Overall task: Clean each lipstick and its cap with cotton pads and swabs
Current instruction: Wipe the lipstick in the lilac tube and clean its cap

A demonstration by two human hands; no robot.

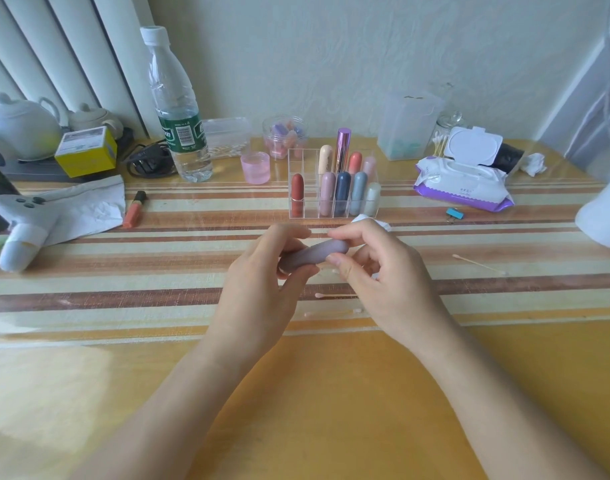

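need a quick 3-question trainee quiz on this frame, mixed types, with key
1. True or false: the left hand and the right hand both hold the mauve lipstick.
2. The lid of the wet-wipes pack is: A) open B) closed C) missing.
3. Fill in: the tallest tube in the clear organizer is metallic ____.
Key: 1 true; 2 A; 3 purple.
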